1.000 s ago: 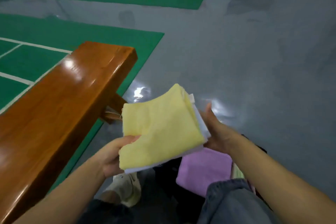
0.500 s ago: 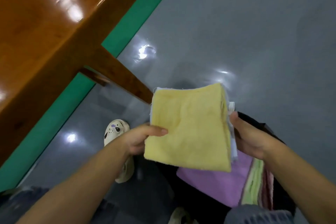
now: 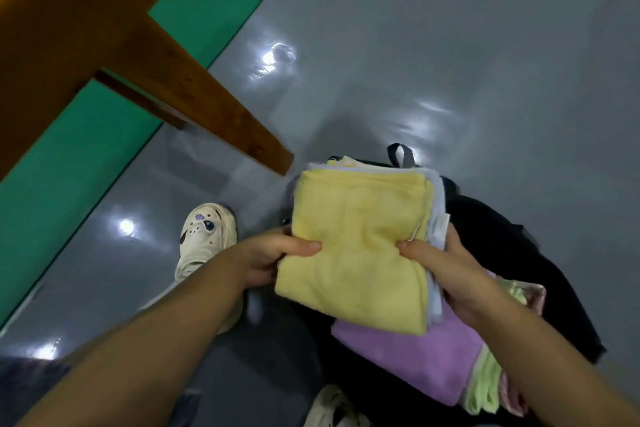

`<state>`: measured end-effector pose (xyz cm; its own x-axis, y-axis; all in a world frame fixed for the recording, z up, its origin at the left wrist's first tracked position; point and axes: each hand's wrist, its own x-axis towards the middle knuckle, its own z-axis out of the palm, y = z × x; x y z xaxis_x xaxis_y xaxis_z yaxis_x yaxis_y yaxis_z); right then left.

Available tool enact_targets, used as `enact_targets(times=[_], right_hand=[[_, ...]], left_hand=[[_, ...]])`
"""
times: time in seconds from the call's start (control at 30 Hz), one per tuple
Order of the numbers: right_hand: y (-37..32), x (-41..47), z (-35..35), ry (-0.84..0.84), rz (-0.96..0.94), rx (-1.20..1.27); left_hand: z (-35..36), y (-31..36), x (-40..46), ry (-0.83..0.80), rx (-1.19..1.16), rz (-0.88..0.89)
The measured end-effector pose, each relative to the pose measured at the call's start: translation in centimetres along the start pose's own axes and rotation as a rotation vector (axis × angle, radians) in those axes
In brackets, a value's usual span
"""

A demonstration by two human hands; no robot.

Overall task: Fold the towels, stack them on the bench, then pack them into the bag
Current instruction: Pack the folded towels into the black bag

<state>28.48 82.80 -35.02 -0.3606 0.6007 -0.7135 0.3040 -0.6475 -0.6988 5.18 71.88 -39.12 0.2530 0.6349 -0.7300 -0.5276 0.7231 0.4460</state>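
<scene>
No readable text, brand or number anywhere. Small white tag (image 3: 440, 227) on the towel stack's (image 3: 360, 246) right edge, too blurred to read.

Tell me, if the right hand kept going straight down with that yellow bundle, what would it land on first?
Most likely the purple towel lying in the black bag, directly under the right hand and the yellow towel stack. Depth is hard to judge from above, so the gap between them is unclear.

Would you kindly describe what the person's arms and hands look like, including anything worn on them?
Both forearms are bare, with no sleeves in view. The left hand and the right hand wear no gloves, and no rings, watch or bracelets show. The visible fingernails look short and unpainted.
</scene>
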Motion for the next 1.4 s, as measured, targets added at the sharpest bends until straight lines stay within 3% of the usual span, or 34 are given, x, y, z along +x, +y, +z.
enact_targets(times=[0.1, 0.3, 0.53, 0.63, 0.73, 0.8, 0.9, 0.97, 1.03, 1.23, 1.33, 1.4], right_hand=[[0.5, 0.4, 0.4, 0.120, 0.037, 0.023], [0.6, -0.5, -0.1, 0.245, 0.009, -0.188], [1.4, 0.4, 4.1, 0.225, -0.107, -0.519], [1.8, 0.3, 4.7, 0.224, -0.107, -0.613], [2.3, -0.2, 3.9, 0.244, -0.094, -0.670], [2.5, 0.0, 3.8, 0.253, -0.091, -0.663], [2.5, 0.6, 4.2, 0.252, -0.083, -0.621], [2.6, 0.5, 4.5, 0.256, -0.088, -0.631], [2.8, 0.0, 4.7, 0.253, -0.099, -0.653], [3.6, -1.3, 5.9, 0.165, -0.098, -0.881], [4.2, -0.8, 6.7, 0.169, -0.029, -0.937], [4.4, -0.3, 7.4, 0.153, 0.009, -0.967]], left_hand=[[0.1, -0.8, 1.9, 0.071, -0.024, -0.038], [0.7, -0.5, 4.1, 0.149, 0.062, -0.138], [-0.1, -1.5, 5.3, 0.511, 0.400, -0.060], [0.4, -1.9, 5.1, 0.552, 0.638, -0.127], [1.9, -1.6, 4.3, 0.526, 1.068, -0.180], [2.1, -1.0, 3.4, 0.528, 1.145, -0.195], [1.0, 0.6, 1.9, 0.582, 0.686, -0.194], [0.6, 1.7, 0.9, 0.525, 0.255, -0.167], [0.6, 2.0, 0.9, 0.441, -0.006, -0.137], [3.5, 1.2, 4.2, 0.213, 0.033, -0.195], [3.6, 0.8, 5.6, 0.174, 0.098, -0.350], [3.1, 0.7, 6.3, 0.193, 0.014, -0.381]])
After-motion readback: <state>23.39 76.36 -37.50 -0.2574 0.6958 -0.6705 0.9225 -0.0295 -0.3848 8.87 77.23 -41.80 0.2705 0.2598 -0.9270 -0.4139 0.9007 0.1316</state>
